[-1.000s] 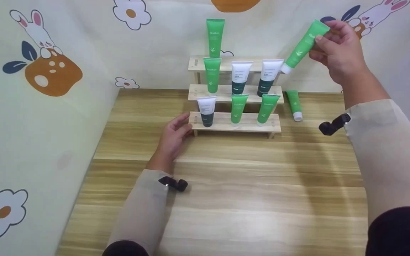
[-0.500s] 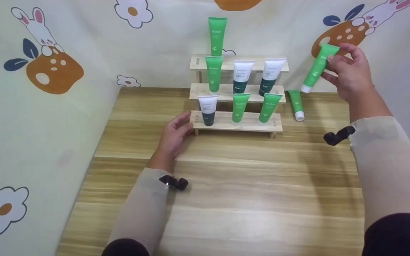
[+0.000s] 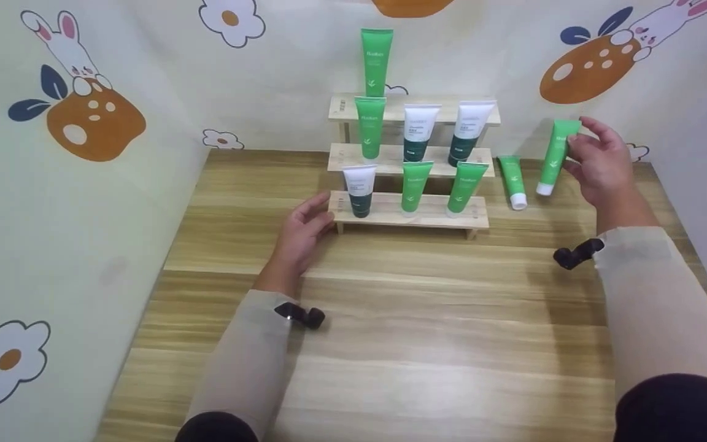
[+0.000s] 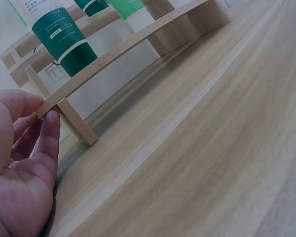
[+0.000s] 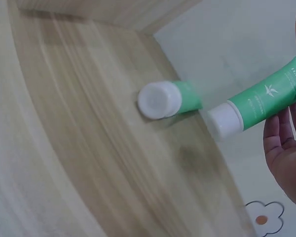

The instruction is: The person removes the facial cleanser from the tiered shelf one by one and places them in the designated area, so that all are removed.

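My right hand (image 3: 605, 166) pinches a green squeeze tube (image 3: 557, 153) near its flat end, white cap downward, over the back right of the table. Just left of it a second green tube (image 3: 513, 178) lies on the tabletop, cap toward me. In the right wrist view the held tube (image 5: 266, 98) hangs close beside the lying tube (image 5: 163, 100). At the left end of a three-step wooden rack (image 3: 384, 215), my left hand (image 3: 298, 236) grips the lowest shelf. The left wrist view shows its thumb above the shelf end (image 4: 89, 74) and a finger beneath.
Upright tubes stand on the rack: a white-and-dark-green tube (image 3: 360, 190) and two green ones on the lowest step, a green tube (image 3: 370, 129) and two white-and-dark-green ones in the middle, one green tube (image 3: 377, 61) on top. A patterned cloth wall (image 3: 280, 110) rises behind.
My right hand has come down from beside the top shelf, moving to the right of the lying tube, and the held tube has turned more upright. My left hand stays on the rack.
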The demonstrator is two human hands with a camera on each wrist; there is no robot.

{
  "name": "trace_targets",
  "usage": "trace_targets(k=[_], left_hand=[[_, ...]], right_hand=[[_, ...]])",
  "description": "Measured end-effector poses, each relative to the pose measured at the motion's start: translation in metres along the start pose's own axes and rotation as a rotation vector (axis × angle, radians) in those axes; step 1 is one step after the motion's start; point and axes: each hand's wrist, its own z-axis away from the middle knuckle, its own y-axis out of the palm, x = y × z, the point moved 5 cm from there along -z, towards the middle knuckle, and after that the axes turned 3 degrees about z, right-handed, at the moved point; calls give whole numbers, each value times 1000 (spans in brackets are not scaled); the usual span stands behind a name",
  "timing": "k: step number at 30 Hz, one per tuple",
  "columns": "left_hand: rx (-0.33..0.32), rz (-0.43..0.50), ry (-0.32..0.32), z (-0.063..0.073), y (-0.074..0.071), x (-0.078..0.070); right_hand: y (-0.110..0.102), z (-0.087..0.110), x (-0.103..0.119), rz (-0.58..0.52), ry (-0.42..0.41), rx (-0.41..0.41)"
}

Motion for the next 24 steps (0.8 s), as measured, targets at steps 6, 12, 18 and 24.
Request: trace_targets(k=[6,12,18,24], left_hand=[[10,2,8,0,1,-2],[10,17,6,0,2,-1],[23,21,22,0,2,-1],[26,38,24,0,3,0]], right_hand=[[-10,-8,-21,31,69,-32],[-14,-14,-34,41,77,-47],[-13,-17,-39,-2,15,-87],[-12,-27,-46,85,35,-109]])
